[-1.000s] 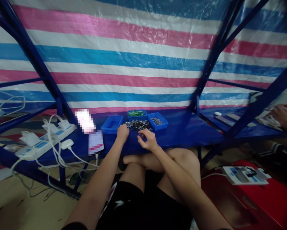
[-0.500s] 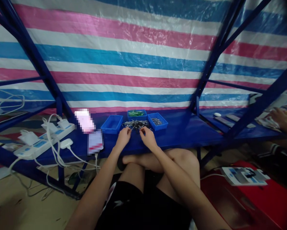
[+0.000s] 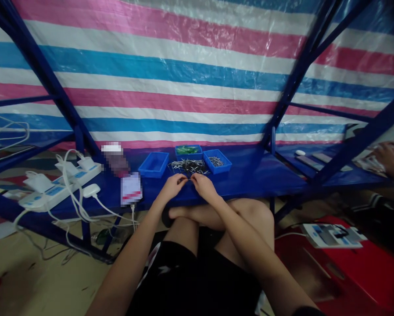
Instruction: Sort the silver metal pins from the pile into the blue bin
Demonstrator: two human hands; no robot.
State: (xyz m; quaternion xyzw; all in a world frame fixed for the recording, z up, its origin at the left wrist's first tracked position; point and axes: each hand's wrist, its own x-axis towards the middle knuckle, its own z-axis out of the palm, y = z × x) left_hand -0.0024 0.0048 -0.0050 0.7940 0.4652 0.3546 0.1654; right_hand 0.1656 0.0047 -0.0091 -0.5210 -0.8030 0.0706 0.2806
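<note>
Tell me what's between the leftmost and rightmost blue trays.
In the head view, a loose pile of thin silvery and dark pieces lies between the leftmost tray and the rightmost tray; a third tray, holding something green, stands behind it.

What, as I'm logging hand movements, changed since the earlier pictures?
The left hand shifted right and toward the body; the right hand closed its spread fingers. They almost meet; anything held is unclear. A blurred screen darkened. Blue trays and loose pile stayed put.

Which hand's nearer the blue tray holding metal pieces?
Right. The right hand is in front and slightly left of the tray; the left hand is in front too, but farther left.
</note>
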